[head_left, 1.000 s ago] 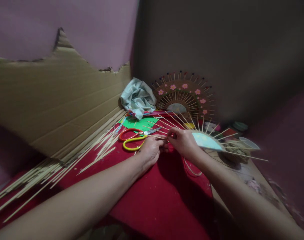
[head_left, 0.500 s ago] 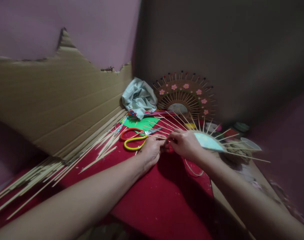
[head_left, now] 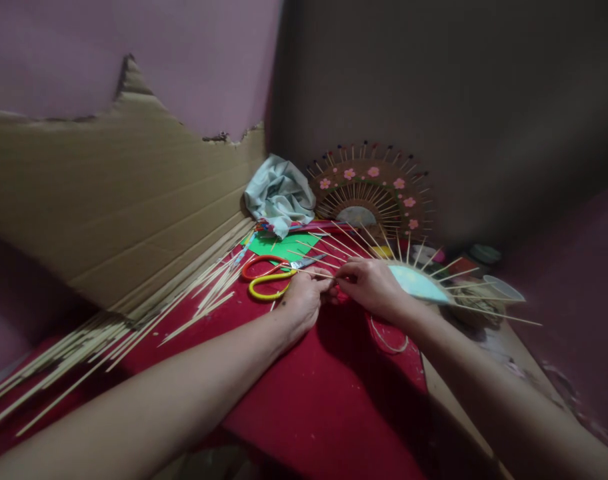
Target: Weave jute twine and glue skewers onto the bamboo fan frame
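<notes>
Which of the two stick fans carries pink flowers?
The rear fan, which is brown; the front fan, beside the right hand, shows pale blue and no pink flowers.

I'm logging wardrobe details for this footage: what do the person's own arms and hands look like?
The left forearm and right forearm are bare: no sleeve, watch or bracelet shows. Neither the left hand nor the right hand wears a glove. A small dark mark sits near the left wrist. The fingers are too dim to rule out rings.
</notes>
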`<action>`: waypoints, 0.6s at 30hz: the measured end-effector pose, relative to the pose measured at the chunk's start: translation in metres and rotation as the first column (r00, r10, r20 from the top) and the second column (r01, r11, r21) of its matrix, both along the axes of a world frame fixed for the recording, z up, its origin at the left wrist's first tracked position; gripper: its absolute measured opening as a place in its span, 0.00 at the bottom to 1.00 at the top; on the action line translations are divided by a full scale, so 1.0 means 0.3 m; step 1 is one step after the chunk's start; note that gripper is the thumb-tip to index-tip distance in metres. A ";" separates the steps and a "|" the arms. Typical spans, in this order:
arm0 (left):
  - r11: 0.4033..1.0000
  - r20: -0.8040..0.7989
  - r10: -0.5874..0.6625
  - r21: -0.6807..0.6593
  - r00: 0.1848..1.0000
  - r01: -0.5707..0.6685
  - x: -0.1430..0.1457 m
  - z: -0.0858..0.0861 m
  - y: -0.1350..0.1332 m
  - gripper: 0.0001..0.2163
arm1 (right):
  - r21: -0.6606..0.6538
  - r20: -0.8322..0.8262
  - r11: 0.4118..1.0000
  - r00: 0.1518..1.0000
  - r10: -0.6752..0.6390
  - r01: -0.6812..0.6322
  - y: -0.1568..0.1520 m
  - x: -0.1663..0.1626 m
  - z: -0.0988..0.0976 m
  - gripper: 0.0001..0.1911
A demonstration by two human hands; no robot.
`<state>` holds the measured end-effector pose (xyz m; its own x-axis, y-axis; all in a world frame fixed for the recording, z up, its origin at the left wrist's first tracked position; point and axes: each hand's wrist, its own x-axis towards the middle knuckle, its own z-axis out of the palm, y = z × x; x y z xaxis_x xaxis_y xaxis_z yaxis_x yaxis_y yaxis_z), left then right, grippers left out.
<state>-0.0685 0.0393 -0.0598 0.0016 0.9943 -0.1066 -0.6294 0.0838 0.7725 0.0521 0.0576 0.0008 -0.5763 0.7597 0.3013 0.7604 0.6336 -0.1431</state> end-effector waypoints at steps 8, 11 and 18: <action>0.993 -0.082 -0.091 -0.077 0.992 0.085 -0.009 0.025 -0.023 0.06 | 0.082 0.039 0.997 0.999 -0.016 0.013 0.003 -0.002 -0.025 0.08; 0.989 -0.086 -0.100 -0.114 0.991 0.090 -0.013 0.038 -0.033 0.07 | 0.119 0.053 0.993 0.998 -0.032 0.026 0.007 0.002 -0.047 0.10; 0.988 -0.064 -0.091 -0.130 0.994 0.082 -0.022 0.053 -0.026 0.07 | 0.115 0.061 0.993 0.997 -0.042 0.035 0.006 -0.006 -0.050 0.11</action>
<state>-0.0751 0.0314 -0.0438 0.0753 0.9691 -0.2350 -0.5602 0.2361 0.7940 0.0503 0.0594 -0.0142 -0.5677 0.7446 0.3512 0.7897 0.6130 -0.0231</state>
